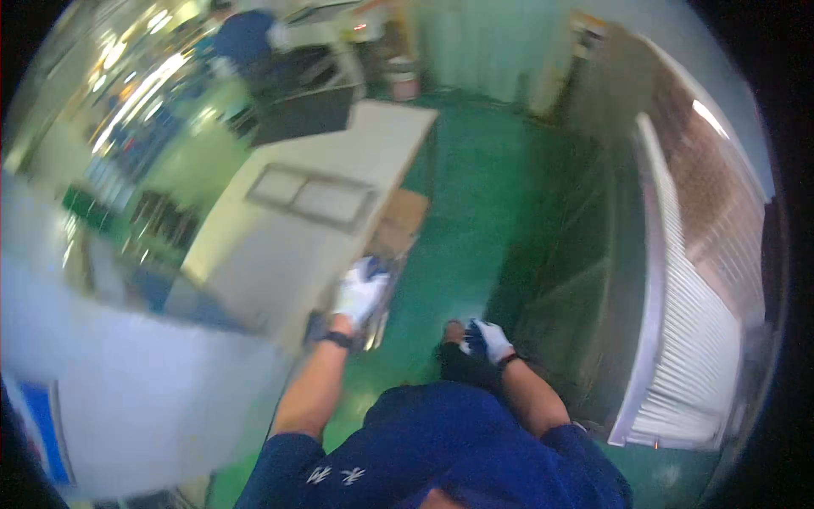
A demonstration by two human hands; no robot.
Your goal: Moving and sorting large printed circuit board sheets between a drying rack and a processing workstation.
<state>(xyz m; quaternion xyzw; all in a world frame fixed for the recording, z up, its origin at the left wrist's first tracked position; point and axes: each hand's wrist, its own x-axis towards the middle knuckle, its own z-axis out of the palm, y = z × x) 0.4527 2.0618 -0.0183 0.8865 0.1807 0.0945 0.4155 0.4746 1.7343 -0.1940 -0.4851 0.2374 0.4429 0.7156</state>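
My left hand (360,293), in a white glove with dark blue on the fingers, hangs beside the near long edge of a pale table (280,263). Its fingers are blurred but look loosely apart, and I see nothing in them. Over the green floor, close to my right leg, my right hand (492,341) wears the same kind of glove. Its fingers are slightly bent and appear to hold nothing. A grey rectangular frame with a crossbar (314,197) lies flat on the table, ahead of my left hand and apart from it.
Below the table's edge sits a brown cardboard piece (405,214). A dark panel (305,117) stands at the table's far end, near a person in blue (243,38). On my right rises a large panel with white ribbing (691,339). A bucket (403,78) stands far ahead.
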